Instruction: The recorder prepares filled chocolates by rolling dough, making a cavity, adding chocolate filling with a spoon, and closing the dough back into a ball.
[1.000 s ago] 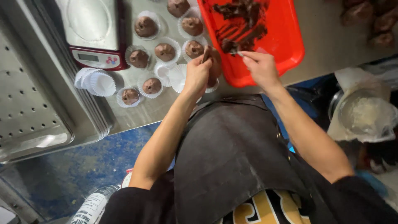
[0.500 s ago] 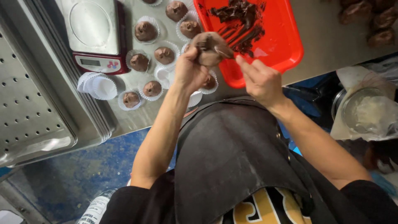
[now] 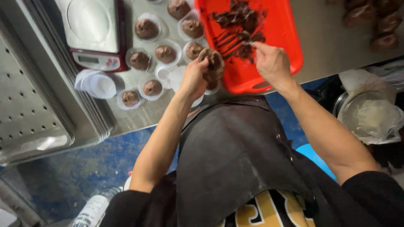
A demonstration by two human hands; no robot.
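The left hand (image 3: 194, 77) is cupped around a lump of chocolate dough (image 3: 212, 65), fingers closed on it, holding it just above the near left corner of the red tray (image 3: 290, 38). The right hand (image 3: 272, 63) is over the tray, fingertips pinched on a small tool, seemingly a fork (image 3: 235, 42), whose end lies in the dark chocolate mass (image 3: 240, 19) smeared across the tray's middle. To do this well, the lump seems best kept over the tray so crumbs fall back in, while the fork draws only a small amount at a time, so the portion matches the others. Left of the tray, on the metal surface (image 3: 328, 33), sit white paper cups filled with chocolate balls (image 3: 165, 54); an empty cup (image 3: 164, 72) lies just beside the left hand, a stack of spare cups (image 3: 99, 84) farther left, and a kitchen scale (image 3: 94, 31) beyond. A perforated metal tray (image 3: 29, 113) is well apart at the far left.
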